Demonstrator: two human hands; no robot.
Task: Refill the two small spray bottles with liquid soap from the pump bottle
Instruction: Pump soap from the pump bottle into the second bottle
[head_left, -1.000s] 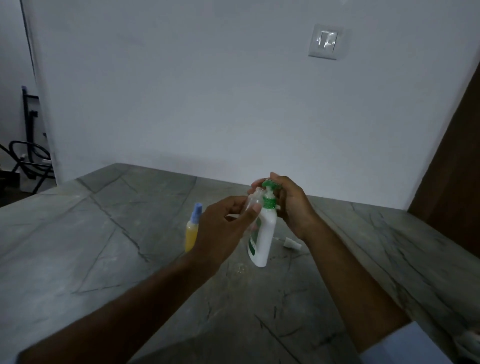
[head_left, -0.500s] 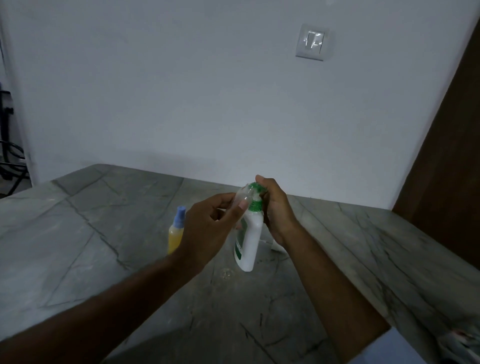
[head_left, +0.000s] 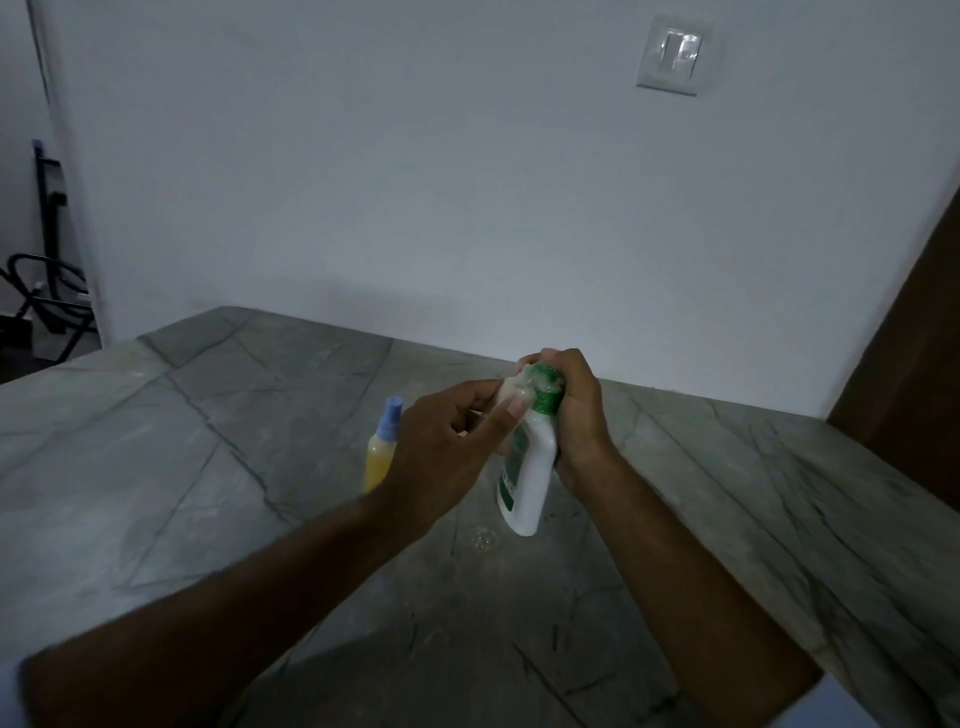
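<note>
A white pump bottle (head_left: 527, 470) with a green pump head (head_left: 546, 387) stands on the grey stone counter (head_left: 208, 467), tilted slightly left. My right hand (head_left: 574, 415) is wrapped around its neck and pump head. My left hand (head_left: 447, 454) holds a small clear spray bottle (head_left: 517, 389) with its mouth against the pump nozzle. A second small spray bottle (head_left: 382, 452), yellow liquid inside and a blue cap on top, stands upright just left of my left hand. The clear bottle's body is mostly hidden by my fingers.
A small wet ring (head_left: 480, 538) marks the counter in front of the pump bottle. The white wall carries a light switch (head_left: 675, 54). A brown door (head_left: 914, 364) is at the right. A black metal frame (head_left: 47, 291) stands beyond the counter's left end.
Both hands stay on the bottles in the same grip. The pump head looks pressed a little lower. The camera view has shifted slightly.
</note>
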